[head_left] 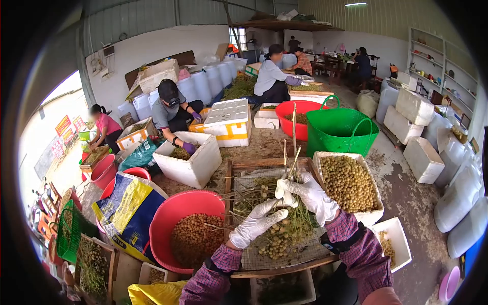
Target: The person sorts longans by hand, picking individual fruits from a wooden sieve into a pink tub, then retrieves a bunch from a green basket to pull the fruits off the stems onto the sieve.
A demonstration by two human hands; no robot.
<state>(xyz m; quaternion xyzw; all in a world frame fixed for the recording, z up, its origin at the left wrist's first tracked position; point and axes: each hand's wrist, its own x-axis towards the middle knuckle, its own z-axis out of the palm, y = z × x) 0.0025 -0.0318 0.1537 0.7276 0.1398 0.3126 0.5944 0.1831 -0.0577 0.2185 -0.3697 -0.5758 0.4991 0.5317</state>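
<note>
Both hands wear white gloves and meet above a wood-framed mesh screen (pixel 312 255). My right hand (pixel 310 195) is closed round the stems of a fruit bunch (pixel 284 234), whose stalks stick up above the fist. Just left of it, my left hand (pixel 262 218) is at the same bunch, fingers bent; what lies between them is too small to make out. Round tan fruits and green twigs hang and lie below the hands on the mesh. A white foam box of fruits (pixel 348 183) stands right of the screen, and a red basin of fruits (pixel 195 234) stands left.
A green basket (pixel 340 132) and another red basin (pixel 300 119) stand beyond the screen. Ahead left, a co-worker (pixel 175 109) reaches into a foam box (pixel 195 165). A small foam box (pixel 394 244) sits at the right, and a blue-yellow sack (pixel 127 213) lies left.
</note>
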